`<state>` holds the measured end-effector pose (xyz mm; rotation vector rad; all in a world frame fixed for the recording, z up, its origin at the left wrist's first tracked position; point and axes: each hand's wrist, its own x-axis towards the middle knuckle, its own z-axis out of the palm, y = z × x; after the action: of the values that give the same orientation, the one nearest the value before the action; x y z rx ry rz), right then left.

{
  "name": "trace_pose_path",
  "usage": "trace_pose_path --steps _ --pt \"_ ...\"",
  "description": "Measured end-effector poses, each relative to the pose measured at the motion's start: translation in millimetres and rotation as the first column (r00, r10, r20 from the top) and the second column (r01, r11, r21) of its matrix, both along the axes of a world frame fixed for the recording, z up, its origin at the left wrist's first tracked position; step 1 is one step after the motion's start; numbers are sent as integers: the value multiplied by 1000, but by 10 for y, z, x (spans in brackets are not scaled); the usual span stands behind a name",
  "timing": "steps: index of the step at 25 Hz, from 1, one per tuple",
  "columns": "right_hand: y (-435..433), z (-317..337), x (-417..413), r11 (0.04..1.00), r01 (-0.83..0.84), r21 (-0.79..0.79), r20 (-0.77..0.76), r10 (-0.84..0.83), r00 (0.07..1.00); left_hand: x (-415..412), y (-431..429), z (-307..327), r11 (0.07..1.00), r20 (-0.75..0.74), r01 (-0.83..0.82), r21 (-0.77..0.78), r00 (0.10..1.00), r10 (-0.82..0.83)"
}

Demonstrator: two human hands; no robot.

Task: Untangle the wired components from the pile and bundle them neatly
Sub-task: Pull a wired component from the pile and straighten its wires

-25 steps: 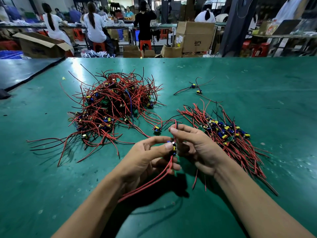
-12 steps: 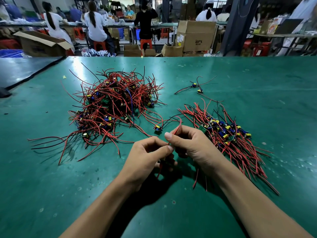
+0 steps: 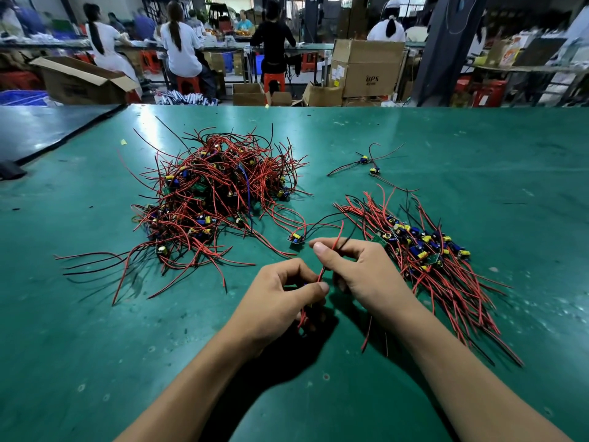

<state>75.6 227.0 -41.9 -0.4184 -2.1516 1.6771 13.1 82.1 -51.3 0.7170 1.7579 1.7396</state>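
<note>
A tangled pile [image 3: 216, 199] of red and black wired components lies on the green table [image 3: 95, 346] at the left. To the right lies a straighter, sorted bundle [image 3: 427, 250] of the same parts. My left hand [image 3: 280, 301] grips a small wired component low over the table, mostly hidden in its fingers. My right hand [image 3: 360, 269] pinches that part's red wire [image 3: 333, 247] between thumb and fingers, and the wire end sticks up past the thumb. One loose component [image 3: 296, 237] lies just beyond my hands.
Two separate wired parts [image 3: 366, 164] lie farther back on the table. A darker table [image 3: 38, 129] adjoins at the far left. Beyond the far edge stand cardboard boxes [image 3: 366, 68] and several seated people at other benches.
My hands have drawn closer together and lower. The red wires that trailed below my left hand are now gathered in it, and my right hand has run up along a wire.
</note>
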Motion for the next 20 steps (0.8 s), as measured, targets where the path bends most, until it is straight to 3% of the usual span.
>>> trace_pose_path --steps 4,10,13,20 --pt "-35 -19 -53 992 120 38 -40 -119 992 -6 -1 17 1000 -4 -19 -3 1000 19" --pt "-48 26 -8 938 -133 -319 -27 132 991 -21 -24 59 990 326 79 115 939 -112" --pt "-34 66 2 960 -113 -255 -62 100 993 -20 -19 71 983 377 92 160 914 -146" --pt "48 81 -18 972 234 20 -294 -218 931 -33 -58 153 973 400 99 208 899 -177"
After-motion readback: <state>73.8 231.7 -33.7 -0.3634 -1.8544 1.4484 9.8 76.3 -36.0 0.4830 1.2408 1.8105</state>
